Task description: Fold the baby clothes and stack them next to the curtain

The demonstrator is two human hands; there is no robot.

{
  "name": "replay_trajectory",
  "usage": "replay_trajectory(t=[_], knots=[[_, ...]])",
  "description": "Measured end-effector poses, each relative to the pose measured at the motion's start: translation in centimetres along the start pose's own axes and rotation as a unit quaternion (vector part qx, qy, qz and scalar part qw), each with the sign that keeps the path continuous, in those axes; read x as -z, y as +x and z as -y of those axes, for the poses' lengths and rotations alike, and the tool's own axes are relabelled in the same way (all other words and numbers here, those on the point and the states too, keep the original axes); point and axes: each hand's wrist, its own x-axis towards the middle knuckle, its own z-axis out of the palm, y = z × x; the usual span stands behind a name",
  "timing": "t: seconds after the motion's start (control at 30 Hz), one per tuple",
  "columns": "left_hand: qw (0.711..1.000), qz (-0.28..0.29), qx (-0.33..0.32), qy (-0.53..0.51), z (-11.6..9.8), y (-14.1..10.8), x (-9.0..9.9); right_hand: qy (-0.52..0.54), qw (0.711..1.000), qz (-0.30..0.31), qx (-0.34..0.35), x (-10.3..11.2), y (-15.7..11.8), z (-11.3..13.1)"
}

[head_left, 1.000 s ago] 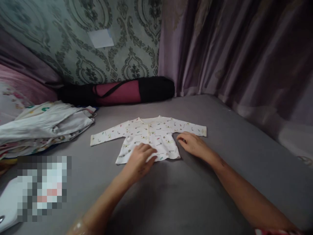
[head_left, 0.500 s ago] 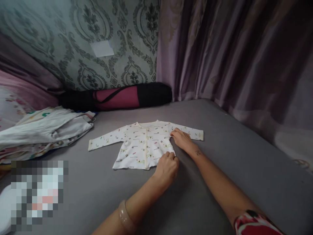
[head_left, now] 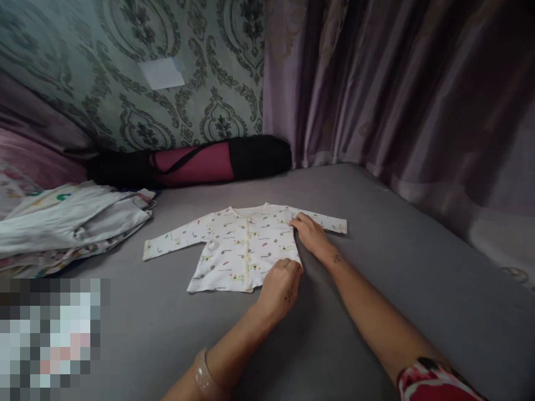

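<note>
A small white printed baby shirt [head_left: 228,250] with a pale yellow front band lies flat, both sleeves spread, on the grey bed sheet [head_left: 137,334]. My left hand [head_left: 281,287], below a bracelet-wearing wrist, is closed on the shirt's lower right corner. Higher up, my right hand [head_left: 310,234] pinches the shirt's side edge just under the right sleeve. The fingertips of both hands are partly hidden by the hands themselves.
Rumpled light clothes [head_left: 79,223] are piled at the left. A long black and magenta bag [head_left: 200,164] lies against the patterned wall. Purple curtains [head_left: 334,83] hang behind and to the right. A blurred patch covers the lower left corner.
The view has shifted slightly. My left hand has turned a little at the lower corner, showing more of its back. Both hands stay at the shirt's right side.
</note>
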Motion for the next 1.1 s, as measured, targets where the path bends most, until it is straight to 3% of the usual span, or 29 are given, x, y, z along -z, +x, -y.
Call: replay_trajectory(t=[0.2, 0.37, 0.47, 0.63, 0.8, 0.9, 1.0, 1.1], knots=[[0.997, 0.013, -0.037, 0.073, -1.1, -0.7, -0.7, -0.012, 1.0, -0.007, -0.007, 0.0, -0.2, 0.0], [0.994, 0.011, -0.066, 0.083, -2.5, -2.2, -2.3, -0.064, 0.998, -0.014, -0.027, 0.9, -0.5, 1.6], [0.99, 0.025, -0.127, 0.061, -2.9, -2.7, -2.6, -0.039, 0.999, -0.02, 0.023, 0.4, -0.6, 3.2], [0.971, 0.037, -0.232, 0.033, -2.8, -3.0, -1.5, 0.035, 0.992, 0.059, 0.105, -2.1, -1.2, 5.0], [0.964, 0.091, -0.248, -0.027, -2.1, -2.6, 1.2, -0.004, 0.992, 0.05, 0.112, -3.2, -1.8, 5.1], [0.98, 0.062, -0.169, -0.087, 0.2, -2.2, 4.1, -0.025, 0.992, 0.039, 0.117, -3.3, -1.8, 5.0], [0.994, -0.07, 0.02, -0.08, 4.9, -2.3, 7.1, -0.026, 0.991, 0.054, 0.117, -3.1, -1.6, 5.0], [0.956, -0.178, 0.231, -0.026, 10.9, -3.3, 9.8, -0.018, 0.992, 0.073, 0.1, -2.1, -1.4, 5.7]])
